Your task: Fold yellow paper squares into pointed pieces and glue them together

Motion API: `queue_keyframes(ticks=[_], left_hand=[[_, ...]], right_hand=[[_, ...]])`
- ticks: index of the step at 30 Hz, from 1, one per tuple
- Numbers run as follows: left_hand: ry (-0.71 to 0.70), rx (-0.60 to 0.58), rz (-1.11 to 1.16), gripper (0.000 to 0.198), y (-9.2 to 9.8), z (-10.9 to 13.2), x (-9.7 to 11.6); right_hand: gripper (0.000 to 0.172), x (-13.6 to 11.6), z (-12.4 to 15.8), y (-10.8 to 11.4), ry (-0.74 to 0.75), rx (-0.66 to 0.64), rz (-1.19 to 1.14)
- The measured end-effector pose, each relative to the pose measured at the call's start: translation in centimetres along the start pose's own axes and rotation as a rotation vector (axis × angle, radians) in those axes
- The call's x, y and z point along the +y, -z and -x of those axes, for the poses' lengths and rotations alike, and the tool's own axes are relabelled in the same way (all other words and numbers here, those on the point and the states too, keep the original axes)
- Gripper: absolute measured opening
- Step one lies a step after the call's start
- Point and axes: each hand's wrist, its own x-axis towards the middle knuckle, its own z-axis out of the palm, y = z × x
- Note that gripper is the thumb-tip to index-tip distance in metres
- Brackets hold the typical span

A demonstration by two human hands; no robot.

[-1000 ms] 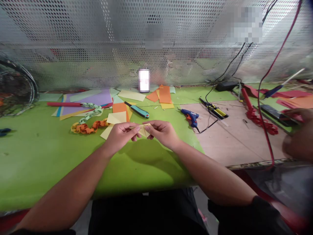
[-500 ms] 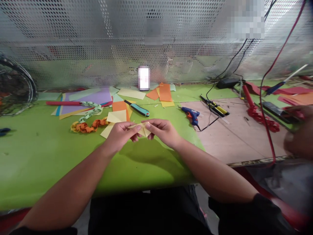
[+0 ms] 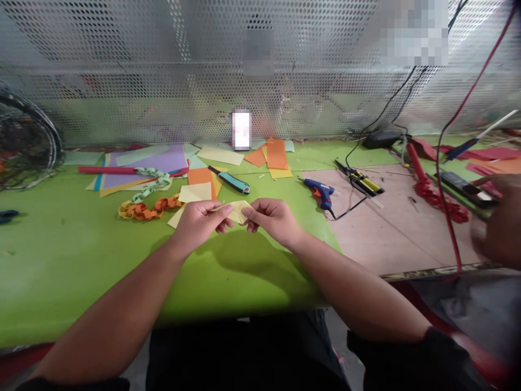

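Observation:
A small piece of folded yellow paper (image 3: 237,212) is held above the green table, with creases showing across it. My left hand (image 3: 202,220) pinches its left side between thumb and fingers. On the right side my right hand (image 3: 272,218) grips it the same way, thumb on top. Pale yellow paper squares (image 3: 196,192) lie just behind my left hand, partly over an orange sheet (image 3: 199,176). A teal utility knife (image 3: 230,180) rests on the table beyond both hands.
Paper chains (image 3: 151,208) and coloured sheets (image 3: 150,160) lie at left. Right of my hands are a blue glue gun (image 3: 319,193), black-and-yellow cutters (image 3: 364,183) and a hanging red cable (image 3: 440,179). Another person's hand (image 3: 502,222) is at the right edge. A perforated metal screen (image 3: 163,81) stands behind.
The yellow paper has tilted in my fingers, its central crease now less marked. My hands stay nearly in place. The view has shifted slightly.

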Motion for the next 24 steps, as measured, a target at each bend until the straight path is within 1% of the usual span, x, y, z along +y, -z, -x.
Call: queue_keyframes(ticks=[3, 5, 9, 12, 15, 18, 19, 21, 24], left_hand=[[0.006, -0.012, 0.02, 0.032, 0.1, 0.0, 0.0], [0.038, -0.038, 0.057, 0.034, 0.5, -0.2, -0.1], [0.154, -0.188, 0.106, 0.039, 1.6, -0.5, -0.1], [0.177, -0.286, 0.063, 0.045, 2.3, -0.6, 0.5], [0.17, -0.335, -0.016, 0.049, 2.8, -0.6, 1.3], [0.176, -0.387, -0.104, 0.047, 3.4, -0.5, 1.7], [0.172, -0.39, -0.128, 0.046, 3.5, -0.5, 1.8], [0.145, -0.359, -0.139, 0.042, 3.6, -0.5, 1.7], [0.105, -0.282, -0.06, 0.039, 2.9, -0.4, 1.4]], right_hand=[[0.041, -0.3, 0.1, 0.1, 0.012, -0.01, -0.028], [0.041, -0.5, 0.1, 0.2, 0.017, -0.019, -0.027], [0.042, -0.7, 0.2, 0.7, 0.015, -0.022, -0.026], [0.042, -0.8, 0.2, 1.0, 0.011, -0.041, -0.03], [0.043, -0.9, 0.3, 1.1, 0.014, -0.067, -0.02], [0.043, -1.0, 0.4, 1.0, 0.019, -0.065, -0.007], [0.044, -1.1, 0.4, 1.0, 0.02, -0.059, -0.006], [0.044, -1.2, 0.5, 1.0, 0.027, -0.051, -0.009], [0.043, -1.2, 0.4, 1.1, 0.041, -0.06, -0.014]])
